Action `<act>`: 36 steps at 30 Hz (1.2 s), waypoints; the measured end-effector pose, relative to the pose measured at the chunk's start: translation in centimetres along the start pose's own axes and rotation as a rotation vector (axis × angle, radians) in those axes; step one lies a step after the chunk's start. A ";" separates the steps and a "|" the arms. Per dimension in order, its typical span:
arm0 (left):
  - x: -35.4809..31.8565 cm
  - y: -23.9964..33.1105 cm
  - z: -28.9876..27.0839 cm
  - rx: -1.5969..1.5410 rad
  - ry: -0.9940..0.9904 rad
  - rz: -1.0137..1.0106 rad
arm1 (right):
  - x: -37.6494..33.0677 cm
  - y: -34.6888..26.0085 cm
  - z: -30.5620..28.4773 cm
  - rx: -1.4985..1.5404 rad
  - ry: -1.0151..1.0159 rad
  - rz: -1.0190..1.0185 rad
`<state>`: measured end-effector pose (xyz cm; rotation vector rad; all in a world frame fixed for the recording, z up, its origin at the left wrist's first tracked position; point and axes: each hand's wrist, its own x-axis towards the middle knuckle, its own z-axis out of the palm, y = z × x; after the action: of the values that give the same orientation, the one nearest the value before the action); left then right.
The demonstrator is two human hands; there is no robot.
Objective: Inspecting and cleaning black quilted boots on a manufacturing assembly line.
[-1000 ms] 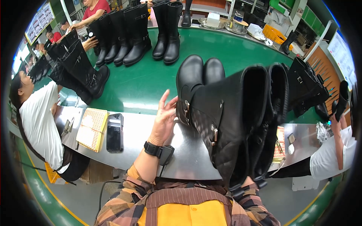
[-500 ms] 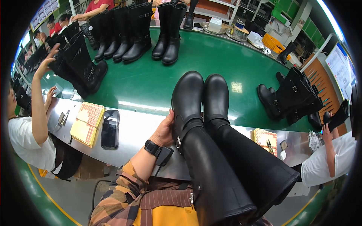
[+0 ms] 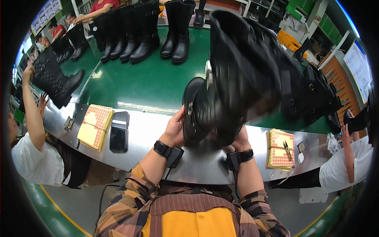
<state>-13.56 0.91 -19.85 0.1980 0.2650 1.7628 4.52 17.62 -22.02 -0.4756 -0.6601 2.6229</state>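
Note:
A pair of tall black boots (image 3: 237, 79), partly smeared by motion, is held up in front of me over the steel table edge (image 3: 154, 122). Their wide shaft openings tilt up and away to the right, and their feet are low, between my hands. My left hand (image 3: 176, 128) is closed around the foot part of the left boot, beside its buckled strap. On the other side my right hand (image 3: 241, 140) grips the pair low down; its fingers are partly hidden behind the boots.
Bundled sticker sheets (image 3: 94, 127) and a phone (image 3: 119, 132) lie left; another bundle (image 3: 281, 148) with snips (image 3: 288, 150) lies right. Several black boots (image 3: 144, 35) stand across the green table (image 3: 138, 85). Co-workers sit at both sides; the left one holds a quilted boot (image 3: 53, 77).
The boots have swung over: their shafts pointed toward me and now rise away from me. My right hand, hidden before, now shows. The left co-worker's boot has moved left.

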 end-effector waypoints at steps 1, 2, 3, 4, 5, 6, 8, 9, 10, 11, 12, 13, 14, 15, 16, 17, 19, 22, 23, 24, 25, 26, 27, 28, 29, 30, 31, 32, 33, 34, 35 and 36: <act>0.1 0.2 -0.1 -0.032 -0.076 -0.012 | -0.2 -0.1 0.4 0.073 -0.288 0.055; 0.2 0.4 -0.3 -0.131 -0.109 -0.006 | -0.4 0.0 0.9 0.116 -0.245 0.027; 0.3 0.6 -0.4 -0.218 -0.113 0.005 | -0.6 0.0 1.3 0.157 -0.253 0.015; 0.4 0.8 -0.6 -0.167 -0.186 0.032 | -0.8 0.0 1.7 0.151 -0.210 0.006; 0.5 0.8 -0.7 -0.172 -0.158 0.035 | -1.0 0.0 2.0 0.206 -0.168 -0.053; 0.6 0.9 -0.8 -0.167 -0.080 0.071 | -1.2 0.0 2.3 0.264 -0.129 -0.119; 0.8 0.9 -1.0 -0.164 -0.002 0.111 | -1.3 0.0 2.5 0.248 -0.126 -0.147; 0.9 0.9 -1.1 -0.133 0.008 0.147 | -1.2 0.1 2.4 0.229 -0.037 -0.193; 0.9 1.0 -1.2 -0.101 0.034 0.179 | -1.2 0.1 2.3 0.238 -0.122 -0.181; 1.0 1.0 -1.3 -0.100 0.026 0.178 | -1.1 0.2 2.2 0.242 -0.084 -0.207; 1.0 1.0 -1.5 -0.035 0.072 0.202 | -1.0 0.2 2.0 0.242 -0.003 -0.241; 1.1 0.9 -1.6 0.023 0.128 0.221 | -0.9 0.3 1.8 0.252 -0.037 -0.235; 1.2 0.9 -1.8 0.028 0.125 0.215 | -0.8 0.4 1.7 0.195 -0.035 -0.265; 1.3 0.7 -2.0 0.088 0.150 0.232 | -0.8 0.4 1.6 0.147 0.010 -0.292; 1.4 0.6 -2.1 0.147 0.175 0.249 | -0.7 0.4 1.5 0.145 -0.017 -0.292; 1.5 0.4 -2.2 0.144 0.185 0.242 | -0.8 0.5 1.5 0.126 0.000 -0.305; 1.6 0.1 -2.4 0.164 0.233 0.252 | -0.8 0.5 1.5 0.108 0.020 -0.316; 1.8 0.0 -2.4 0.154 0.238 0.248 | -0.8 0.4 1.7 0.071 0.046 -0.321; 1.8 0.0 -2.4 0.158 0.242 0.250 | -0.8 0.4 1.7 0.066 0.044 -0.325; 1.8 0.0 -2.4 0.157 0.245 0.249 | -0.8 0.3 1.7 0.068 0.078 -0.324; 1.8 0.1 -2.4 0.160 0.242 0.251 | -0.8 0.3 1.7 0.061 0.042 -0.328; 1.7 0.1 -2.4 0.157 0.249 0.247 | -0.8 0.3 1.6 0.052 0.036 -0.331; 1.7 0.2 -2.5 0.161 0.239 0.253 | -0.7 0.3 1.6 0.043 0.031 -0.335; 1.7 0.2 -2.5 0.161 0.236 0.251 | -0.7 0.3 1.5 0.042 0.032 -0.334; 1.7 0.2 -2.5 0.160 0.233 0.249 | -0.7 0.3 1.4 0.033 0.048 -0.334; 1.7 0.1 -2.5 0.159 0.233 0.249 | -0.6 0.3 1.4 0.029 0.084 -0.330; 1.7 0.1 -2.5 0.158 0.240 0.252 | -0.6 0.3 1.3 0.023 0.065 -0.333; 1.7 0.1 -2.5 0.153 0.243 0.252 | -0.6 0.3 1.3 0.014 0.064 -0.334; 1.7 0.1 -2.5 0.156 0.245 0.258 | -0.6 0.3 1.2 0.005 0.064 -0.334; 1.7 0.1 -2.4 0.151 0.247 0.262 | -0.5 0.3 1.2 0.001 0.062 -0.334; 1.7 0.2 -2.4 0.143 0.262 0.260 | -0.5 0.3 1.2 -0.006 0.062 -0.340; 1.6 0.2 -2.3 0.145 0.248 0.267 | -0.5 0.3 1.2 -0.005 0.106 -0.340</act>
<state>-14.68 2.31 -21.99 0.1214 0.5683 2.0368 4.40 16.70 -21.06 -0.4553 -0.6501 2.2616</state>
